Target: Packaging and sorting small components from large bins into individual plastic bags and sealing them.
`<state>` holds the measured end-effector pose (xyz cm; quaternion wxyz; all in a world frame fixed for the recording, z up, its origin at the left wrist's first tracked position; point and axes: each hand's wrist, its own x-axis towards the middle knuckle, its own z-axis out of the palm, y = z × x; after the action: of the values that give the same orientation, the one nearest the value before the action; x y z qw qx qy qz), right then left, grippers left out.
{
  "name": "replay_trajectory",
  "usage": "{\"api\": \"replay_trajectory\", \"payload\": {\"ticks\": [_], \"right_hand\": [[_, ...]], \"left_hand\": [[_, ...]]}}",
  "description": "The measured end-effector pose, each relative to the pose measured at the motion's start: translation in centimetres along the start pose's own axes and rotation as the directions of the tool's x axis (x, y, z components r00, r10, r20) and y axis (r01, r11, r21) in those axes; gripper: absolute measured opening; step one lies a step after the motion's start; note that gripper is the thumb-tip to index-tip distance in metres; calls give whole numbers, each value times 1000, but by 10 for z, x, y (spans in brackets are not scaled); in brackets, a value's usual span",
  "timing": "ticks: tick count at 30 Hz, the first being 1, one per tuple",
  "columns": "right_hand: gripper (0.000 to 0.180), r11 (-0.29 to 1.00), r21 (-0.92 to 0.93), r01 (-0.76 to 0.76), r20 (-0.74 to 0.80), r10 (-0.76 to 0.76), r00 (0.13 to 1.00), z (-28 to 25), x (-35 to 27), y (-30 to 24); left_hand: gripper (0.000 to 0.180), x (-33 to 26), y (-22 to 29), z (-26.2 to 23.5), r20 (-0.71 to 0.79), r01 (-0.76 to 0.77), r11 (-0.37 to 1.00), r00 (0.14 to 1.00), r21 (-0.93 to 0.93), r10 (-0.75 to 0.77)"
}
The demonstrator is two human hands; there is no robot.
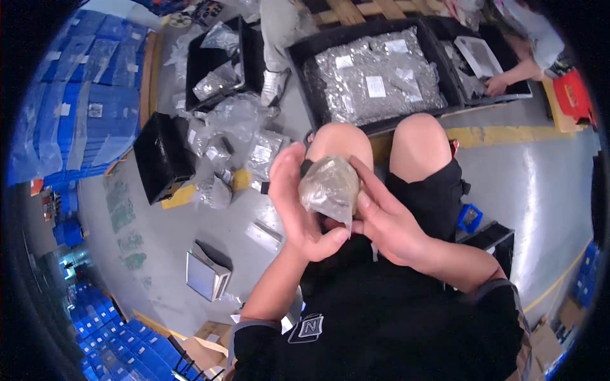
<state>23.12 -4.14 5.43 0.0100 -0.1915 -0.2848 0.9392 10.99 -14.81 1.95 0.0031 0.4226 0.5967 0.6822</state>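
Note:
A small clear plastic bag (329, 185), bulging and yellowish, is held between my two hands just above my knees. My left hand (293, 206) cups its left side, the thumb pressed against the lower edge. From the other side my right hand (392, 223) grips it, fingers along the bag's right side. What fills the bag cannot be made out. Beyond my knees stands a large black crate (304, 86) full of shiny clear bags with white labels (375, 87).
More bags (264, 154) lie on the floor at the left, near a tipped black bin (159, 159) and another black crate (190, 76). A scale-like device (206, 274) stands lower left. Stacked blue boxes (95, 95) line the left. Another person's hand (497, 84) reaches into a crate at the far right.

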Motion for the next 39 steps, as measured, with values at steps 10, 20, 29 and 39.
{"api": "replay_trajectory", "payload": {"ticks": [10,20,29,39], "right_hand": [[57,747,-656,114,225,49,973,-21,15,-5],[37,578,-719,386,286,-260,922,-21,104,-27],[34,546,-714,438,135,-506,852,-42,85,-27],[32,315,-905,285,59,-571,819,-82,27,-56]], "left_hand": [[77,22,-43,-44,-33,105,978,993,-182,-113],[84,79,-53,-19,191,416,669,903,-615,-385],[33,42,-34,-7,27,537,756,821,-374,-570],[30,10,-46,53,80,495,865,868,-79,-490]]}}
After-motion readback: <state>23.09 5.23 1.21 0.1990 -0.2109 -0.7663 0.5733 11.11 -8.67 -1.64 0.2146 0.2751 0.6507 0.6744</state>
